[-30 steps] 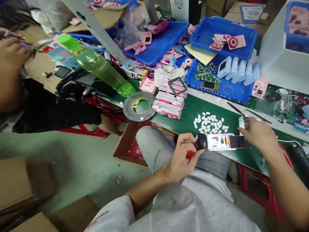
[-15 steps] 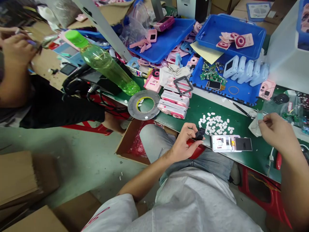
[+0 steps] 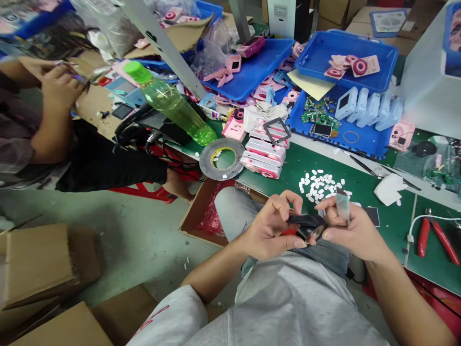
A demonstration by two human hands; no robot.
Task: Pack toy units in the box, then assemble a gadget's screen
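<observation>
Over my lap, my left hand [image 3: 275, 226] grips a small black roll [image 3: 306, 221] that looks like tape, thumb below and fingers above. My right hand [image 3: 347, 228] meets the roll's right side and also pinches a flat, pale translucent strip [image 3: 343, 207] that sticks upward. Behind the right hand, a black screen [image 3: 371, 216] shows partly on the bench; the white casing beside it is hidden by the hand. Small white oval pads [image 3: 319, 185] lie scattered just beyond my hands. A crumpled white tissue [image 3: 389, 188] rests to the right.
Red-handled pliers [image 3: 437, 238] and tweezers [image 3: 362, 164] lie on the green bench. Stacked camera casings [image 3: 262, 163], a large tape roll [image 3: 221, 159] and a green bottle [image 3: 173, 105] stand left. Blue trays [image 3: 345, 36] hold parts behind. Another person's hand [image 3: 61, 86] works at far left.
My right hand has moved left from the tissue to the black roll, carrying the strip. My left hand has moved slightly, with the roll. The view has shifted a little.
</observation>
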